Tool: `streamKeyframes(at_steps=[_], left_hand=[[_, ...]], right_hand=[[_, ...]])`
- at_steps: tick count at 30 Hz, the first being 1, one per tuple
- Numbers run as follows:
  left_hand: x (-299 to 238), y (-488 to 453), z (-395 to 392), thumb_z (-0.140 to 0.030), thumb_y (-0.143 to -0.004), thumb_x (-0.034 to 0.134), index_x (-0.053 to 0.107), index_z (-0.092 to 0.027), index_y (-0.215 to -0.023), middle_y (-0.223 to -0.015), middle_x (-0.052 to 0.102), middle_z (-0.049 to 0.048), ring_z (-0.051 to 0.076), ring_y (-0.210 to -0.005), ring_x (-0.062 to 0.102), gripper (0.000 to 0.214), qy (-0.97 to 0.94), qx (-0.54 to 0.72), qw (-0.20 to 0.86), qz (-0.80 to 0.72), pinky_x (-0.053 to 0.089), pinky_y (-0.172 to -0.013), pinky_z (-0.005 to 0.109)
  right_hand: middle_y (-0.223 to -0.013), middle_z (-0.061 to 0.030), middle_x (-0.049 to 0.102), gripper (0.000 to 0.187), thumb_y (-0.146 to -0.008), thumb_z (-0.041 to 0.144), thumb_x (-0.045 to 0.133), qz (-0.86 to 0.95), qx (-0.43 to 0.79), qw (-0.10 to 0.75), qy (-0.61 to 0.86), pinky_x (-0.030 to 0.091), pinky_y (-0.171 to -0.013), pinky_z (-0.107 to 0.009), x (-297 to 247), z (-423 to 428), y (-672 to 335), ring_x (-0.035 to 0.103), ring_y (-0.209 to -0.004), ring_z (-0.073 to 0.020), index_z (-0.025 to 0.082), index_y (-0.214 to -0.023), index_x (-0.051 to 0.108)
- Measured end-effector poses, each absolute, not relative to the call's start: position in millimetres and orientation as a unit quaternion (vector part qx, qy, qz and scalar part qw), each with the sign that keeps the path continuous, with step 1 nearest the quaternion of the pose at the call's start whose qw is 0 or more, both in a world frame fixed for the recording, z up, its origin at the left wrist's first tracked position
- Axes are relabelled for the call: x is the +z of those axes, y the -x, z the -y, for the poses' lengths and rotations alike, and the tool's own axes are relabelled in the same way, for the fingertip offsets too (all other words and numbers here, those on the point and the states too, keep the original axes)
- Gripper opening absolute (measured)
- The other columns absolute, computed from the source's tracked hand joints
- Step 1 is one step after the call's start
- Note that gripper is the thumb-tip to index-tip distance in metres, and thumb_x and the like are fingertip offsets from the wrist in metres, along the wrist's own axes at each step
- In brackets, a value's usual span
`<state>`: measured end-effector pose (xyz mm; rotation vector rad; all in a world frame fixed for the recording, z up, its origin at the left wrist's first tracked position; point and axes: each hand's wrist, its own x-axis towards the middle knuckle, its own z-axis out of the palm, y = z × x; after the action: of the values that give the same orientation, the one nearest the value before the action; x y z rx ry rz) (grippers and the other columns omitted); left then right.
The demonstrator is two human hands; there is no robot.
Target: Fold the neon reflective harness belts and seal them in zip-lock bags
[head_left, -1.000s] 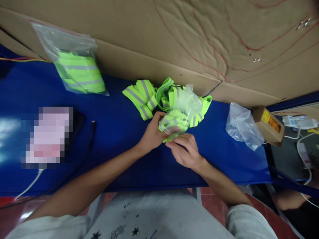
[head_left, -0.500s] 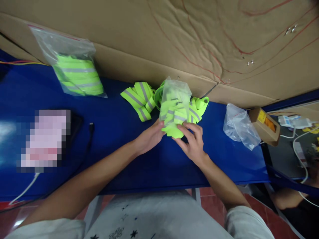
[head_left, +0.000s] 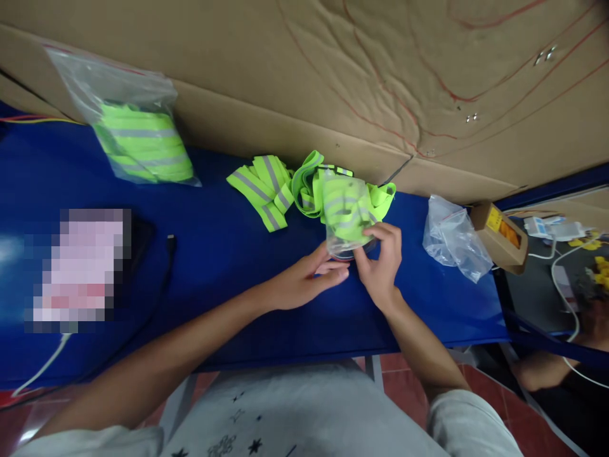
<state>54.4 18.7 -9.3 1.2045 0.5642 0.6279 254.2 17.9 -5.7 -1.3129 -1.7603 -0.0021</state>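
A small clear plastic bag (head_left: 346, 209) packed with a folded neon-yellow reflective strap is held over the blue table. My right hand (head_left: 383, 260) pinches its near right edge between thumb and fingers. At the bag's near left corner is my left hand (head_left: 309, 278), its fingers stretched out and the thumb apart; some fingertips are partly hidden by the bag. Behind the bag lie loose neon straps with grey stripes: one folded pile (head_left: 264, 190) to the left, a curled strap (head_left: 307, 184) in the middle, and a strap end (head_left: 384, 200) to the right.
A larger zip bag of neon straps (head_left: 145, 143) leans on the cardboard wall (head_left: 238, 57). A blurred-out phone-like object (head_left: 80, 266) and a black cable (head_left: 169, 254) lie left. To the right are crumpled clear bags (head_left: 454, 241) and a cardboard box (head_left: 499, 238). Another person's arm (head_left: 547, 368) shows.
The bag has turned so its clear end points toward me instead of away. My left hand has loosened, its fingers now stretched. My right hand has shifted slightly right and keeps hold.
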Motion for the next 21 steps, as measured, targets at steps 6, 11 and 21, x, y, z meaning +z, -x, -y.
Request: streamKeyframes(at_steps=[6,11,21], left_hand=[[3,-31,-32,-0.035,-0.098,0.069,0.066,-0.024,-0.13,-0.127,0.073,0.012,0.031,-0.124,0.069,0.035,-0.839,0.334,0.284,-0.323,0.054,-0.11,0.05],[10,-24,-40,-0.034,-0.093,0.077,0.038,-0.021,-0.157,-0.161,0.047,0.0209,0.036,-0.154,0.043,0.076,-0.861,0.398,0.134,-0.286,0.039,-0.125,0.056],[37,-29,-14,-0.039,-0.099,0.069,0.07,-0.019,-0.123,-0.113,0.079,0.0065,0.017,-0.095,0.075,0.032,-0.739,0.407,0.419,-0.335,0.056,-0.083,0.025]], right_hand=[[-0.085,0.0015,0.054,0.027,-0.088,0.037,0.075,0.62,0.25,0.486,0.563,0.046,-0.067,-0.026,2,-31,-278,0.053,-0.076,-0.0137,0.023,-0.087,0.052],[-0.071,0.006,0.037,0.053,-0.084,0.035,0.083,0.613,0.413,0.493,0.459,0.032,-0.06,-0.024,14,-26,-290,0.034,-0.064,-0.0101,0.022,-0.072,0.033],[-0.125,-0.008,0.066,0.076,-0.08,0.075,0.075,0.596,0.583,0.399,0.381,0.054,-0.083,-0.033,38,-4,-275,0.065,-0.105,-0.0228,0.03,-0.14,0.057]])
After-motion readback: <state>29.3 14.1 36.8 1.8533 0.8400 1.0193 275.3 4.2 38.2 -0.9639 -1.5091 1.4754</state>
